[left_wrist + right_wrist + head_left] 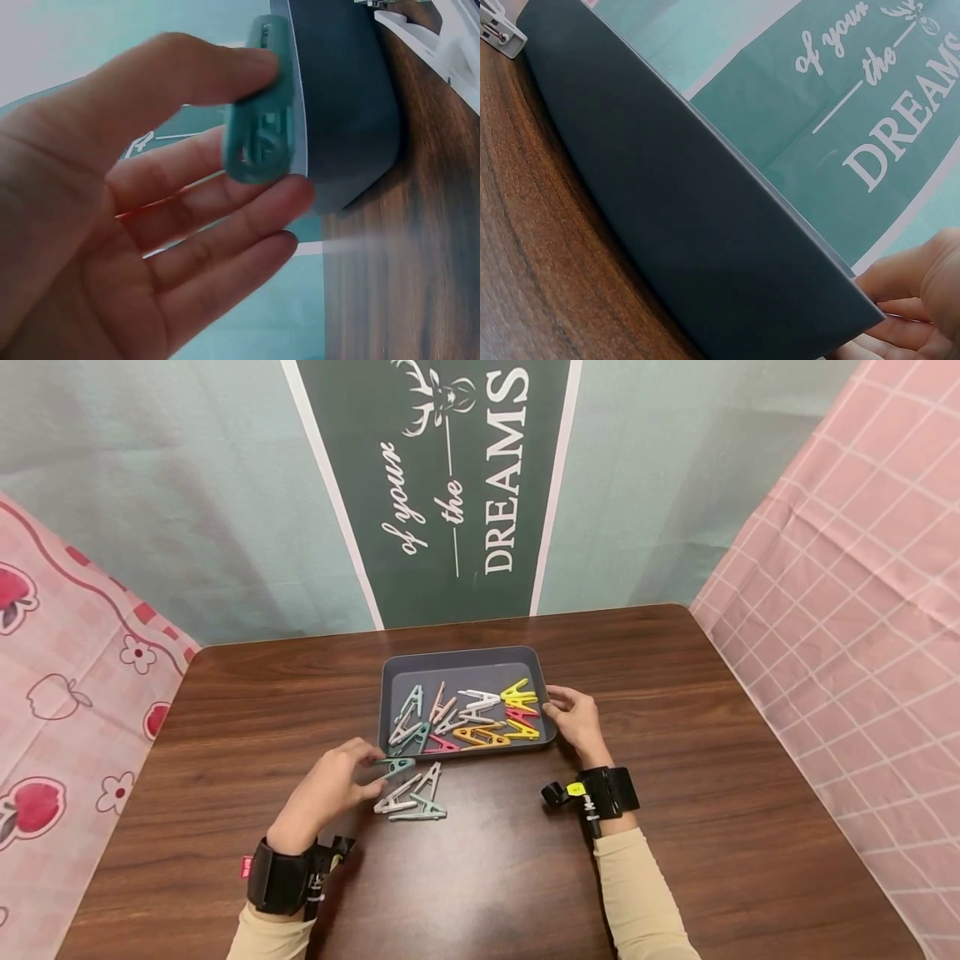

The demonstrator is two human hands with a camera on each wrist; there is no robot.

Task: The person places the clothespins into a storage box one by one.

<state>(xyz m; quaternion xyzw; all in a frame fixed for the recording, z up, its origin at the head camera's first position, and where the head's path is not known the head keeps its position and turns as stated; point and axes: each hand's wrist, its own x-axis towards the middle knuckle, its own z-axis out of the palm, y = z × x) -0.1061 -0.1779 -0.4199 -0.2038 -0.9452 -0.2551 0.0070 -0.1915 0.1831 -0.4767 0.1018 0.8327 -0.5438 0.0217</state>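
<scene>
My left hand [330, 785] pinches a teal clothespin [262, 105] between thumb and fingers, right at the near-left rim of a dark grey tray [457, 658]. In the left wrist view the other fingers stretch out beneath the clothespin. My right hand [573, 718] grips the tray's right side, with the thumb at the rim; in the right wrist view its fingers [915, 307] are at the tray's corner. Inside the tray lie several clothespins, among them yellow ones [522, 728], orange ones [480, 737], a pink one [441, 745] and white ones [478, 702].
In front of the tray, on the brown wooden table [510, 860], lie a pale green clothespin [423, 810] and two whitish clothespins [397, 795]. A printed green cloth [465, 593] hangs behind the table, with pink cloths [840, 610] at both sides.
</scene>
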